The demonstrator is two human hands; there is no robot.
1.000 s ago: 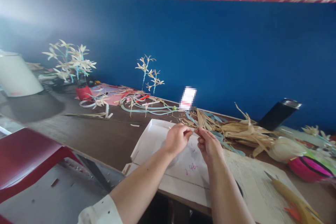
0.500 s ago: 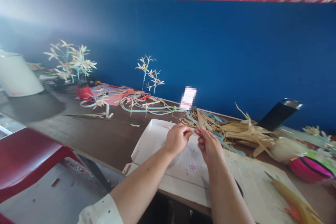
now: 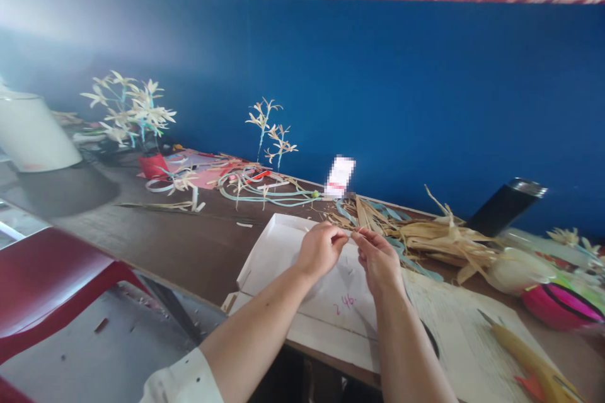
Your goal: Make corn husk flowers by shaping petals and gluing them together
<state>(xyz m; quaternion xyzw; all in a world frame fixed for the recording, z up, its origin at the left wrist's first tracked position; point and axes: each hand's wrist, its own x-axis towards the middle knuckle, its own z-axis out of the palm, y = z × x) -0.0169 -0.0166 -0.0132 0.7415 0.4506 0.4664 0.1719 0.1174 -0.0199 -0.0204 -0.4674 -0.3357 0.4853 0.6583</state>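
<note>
My left hand [image 3: 321, 247] and my right hand [image 3: 378, 258] meet fingertip to fingertip above a flat white box lid [image 3: 278, 245] on the brown table. Both are closed in a pinch on a thin pale strip [image 3: 352, 234] that spans the small gap between them; it is too small to name for sure, perhaps a sliver of dried husk. A heap of dried corn husks [image 3: 439, 236] lies just behind my right hand. Pink handwriting marks the white lid below my wrists.
Small husk flowers on blue stems [image 3: 269, 132] and a larger bunch in a red pot [image 3: 132, 113] stand by the blue wall. Loose blue and white strips [image 3: 259, 189], a dark flask [image 3: 505, 204], a white kettle [image 3: 33, 135], a pink pouch [image 3: 562, 305] and a red chair [image 3: 42, 283] surround the table.
The hands have barely shifted; the right hand's fingers have edged slightly closer to the left. Nothing was picked up or let go.
</note>
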